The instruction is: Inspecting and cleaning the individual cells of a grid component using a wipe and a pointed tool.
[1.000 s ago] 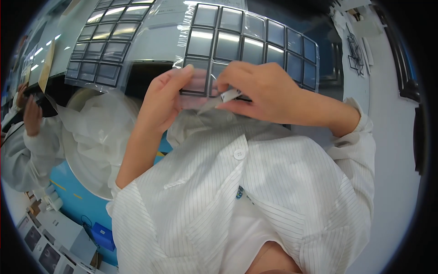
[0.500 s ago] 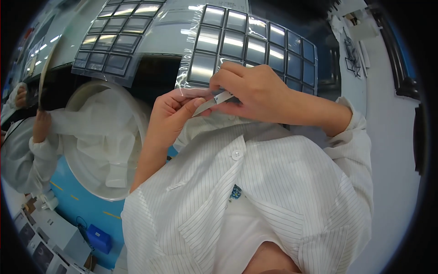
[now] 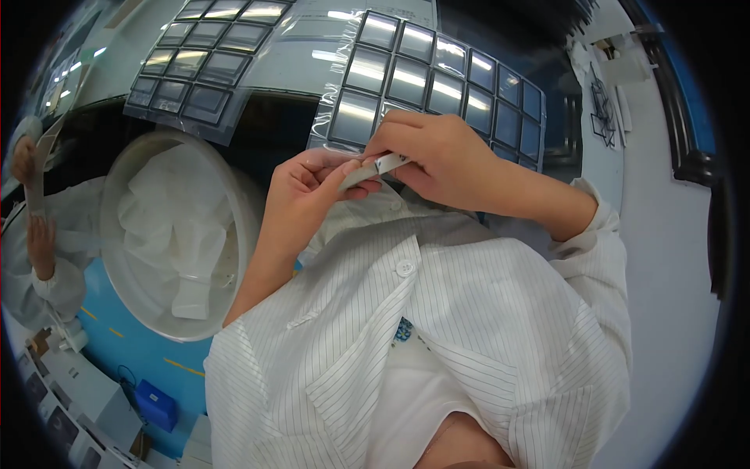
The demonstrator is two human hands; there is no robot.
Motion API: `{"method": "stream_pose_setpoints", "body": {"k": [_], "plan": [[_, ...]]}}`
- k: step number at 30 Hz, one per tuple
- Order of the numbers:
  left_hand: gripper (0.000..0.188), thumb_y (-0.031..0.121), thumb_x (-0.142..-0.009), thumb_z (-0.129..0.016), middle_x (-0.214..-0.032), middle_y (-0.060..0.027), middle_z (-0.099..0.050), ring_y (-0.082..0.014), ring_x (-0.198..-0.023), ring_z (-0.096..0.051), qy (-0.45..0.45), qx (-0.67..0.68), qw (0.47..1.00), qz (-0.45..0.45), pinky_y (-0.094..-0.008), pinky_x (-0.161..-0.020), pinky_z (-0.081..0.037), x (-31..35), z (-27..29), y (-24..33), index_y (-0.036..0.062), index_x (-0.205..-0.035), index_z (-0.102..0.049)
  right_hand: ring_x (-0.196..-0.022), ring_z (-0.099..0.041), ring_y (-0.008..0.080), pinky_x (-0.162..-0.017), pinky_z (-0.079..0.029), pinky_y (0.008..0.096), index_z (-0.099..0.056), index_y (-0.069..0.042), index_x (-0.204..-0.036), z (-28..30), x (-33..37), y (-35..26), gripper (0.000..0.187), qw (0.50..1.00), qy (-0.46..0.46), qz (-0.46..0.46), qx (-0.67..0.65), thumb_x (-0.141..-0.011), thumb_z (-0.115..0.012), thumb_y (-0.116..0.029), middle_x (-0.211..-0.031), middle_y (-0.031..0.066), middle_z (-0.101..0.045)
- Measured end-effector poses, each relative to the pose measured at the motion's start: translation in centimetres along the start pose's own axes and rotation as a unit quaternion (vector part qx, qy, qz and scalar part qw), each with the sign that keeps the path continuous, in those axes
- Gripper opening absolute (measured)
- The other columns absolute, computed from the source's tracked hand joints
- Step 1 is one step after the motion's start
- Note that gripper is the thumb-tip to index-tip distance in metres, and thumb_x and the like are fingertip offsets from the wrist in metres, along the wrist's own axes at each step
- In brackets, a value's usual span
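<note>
My left hand point(image 3: 306, 190) and my right hand point(image 3: 437, 152) meet in front of my chest, both pinching a small flat pale strip point(image 3: 373, 170) between fingertips. Right behind the hands lies a clear plastic sheet holding a grid of dark square panels point(image 3: 437, 74); its near edge is at my fingers. A second sheet of dark panels point(image 3: 199, 59) lies further left on the grey table. My white striped coat point(image 3: 437, 328) fills the lower part of the view.
A round white bin point(image 3: 137, 301) lined with crumpled white plastic stands at my left. Another person in a white coat point(image 3: 35, 234) works at the far left edge. A blue floor with a small blue box point(image 3: 156, 402) lies below. Papers lie at the right point(image 3: 609, 102).
The view has shifted, bringing the white bin fully into sight on the left. My hands stayed together on the strip and sit slightly lower and to the right against the panel sheet.
</note>
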State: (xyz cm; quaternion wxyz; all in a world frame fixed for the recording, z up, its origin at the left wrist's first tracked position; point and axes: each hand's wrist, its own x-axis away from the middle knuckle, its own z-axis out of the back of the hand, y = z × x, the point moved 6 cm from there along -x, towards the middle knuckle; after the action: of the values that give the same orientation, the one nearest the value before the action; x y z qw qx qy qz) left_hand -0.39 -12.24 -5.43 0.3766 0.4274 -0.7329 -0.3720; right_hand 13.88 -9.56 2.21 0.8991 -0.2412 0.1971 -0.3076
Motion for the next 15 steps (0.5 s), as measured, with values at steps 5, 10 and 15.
{"method": "stream_pose_setpoints", "body": {"k": [5, 10, 15], "plan": [[0.019, 0.009, -0.095, -0.06, -0.095, -0.0167, -0.071, -0.0195, -0.084, -0.071, 0.01, 0.022, 1.0, -0.001, -0.0276, -0.076, -0.058, 0.0, 0.3, -0.5, -0.0061, -0.105, -0.065, -0.072, -0.063, 0.0179, -0.058, -0.049, 0.0259, -0.064, -0.005, -0.093, 1.5, 0.1, 0.2, 0.026, 0.997, 0.048, -0.012, -0.058, -0.07, -0.072, 0.003, -0.087, 0.0052, -0.062], [0.019, 0.009, -0.095, -0.06, -0.095, -0.0167, -0.071, -0.02, -0.082, -0.071, 0.02, 0.013, 1.0, -0.007, -0.0269, -0.074, -0.058, -0.3, 0.4, -0.7, -0.0064, -0.104, -0.066, -0.072, -0.063, 0.0182, -0.058, -0.05, 0.0251, -0.064, -0.006, -0.094, 1.0, 0.3, -0.1, 0.027, 0.997, 0.022, 0.005, -0.068, -0.07, -0.073, 0.003, -0.086, 0.0052, -0.062], [0.021, 0.01, -0.094, -0.061, -0.092, -0.0172, -0.071, -0.0211, -0.08, -0.072, 0.024, 0.007, 1.0, -0.009, -0.026, -0.071, -0.059, -0.1, 0.0, -0.2, -0.0079, -0.103, -0.065, -0.072, -0.065, 0.02, -0.06, -0.052, 0.0274, -0.064, -0.006, -0.094, 0.1, 0.3, 0.2, 0.026, 0.999, 0.007, 0.012, -0.029, -0.071, -0.073, 0.003, -0.085, 0.0051, -0.062]]}}
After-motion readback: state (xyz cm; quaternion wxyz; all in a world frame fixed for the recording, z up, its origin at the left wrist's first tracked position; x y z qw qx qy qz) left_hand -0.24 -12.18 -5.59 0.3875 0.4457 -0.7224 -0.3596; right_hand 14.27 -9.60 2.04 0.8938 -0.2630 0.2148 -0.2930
